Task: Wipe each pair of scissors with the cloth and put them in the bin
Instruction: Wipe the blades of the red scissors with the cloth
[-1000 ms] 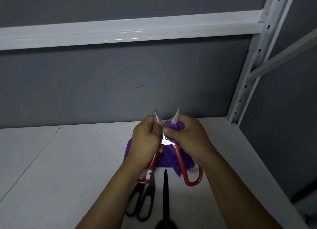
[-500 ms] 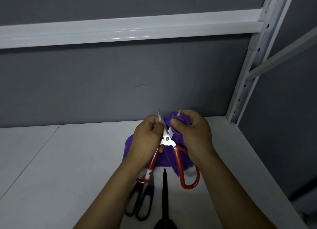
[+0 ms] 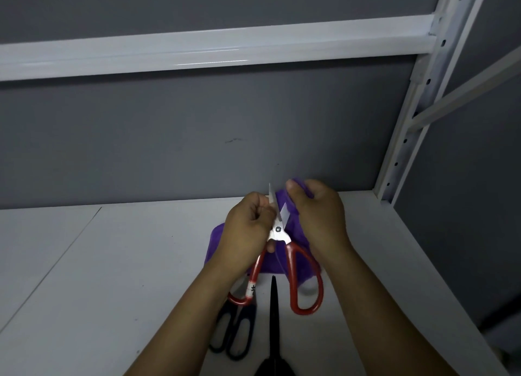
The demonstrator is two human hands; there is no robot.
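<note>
Red-handled scissors (image 3: 278,230) point up-frame, handles low. Left hand (image 3: 248,229), fingers clamped on the left blade; right hand (image 3: 318,215) alongside, fingers pinching purple cloth (image 3: 277,263) round the other blade.

Storeroom, white metal shelving rack (image 3: 414,99), grey wall (image 3: 169,139)

White shelf board (image 3: 112,277), with a seam running along its left part. Two closed pairs lie flat on it, side by side: dark-handled scissors (image 3: 235,316) and black scissors (image 3: 273,319).

Red scissors' (image 3: 291,263) blade tip under cloth (image 3: 217,240)
</note>
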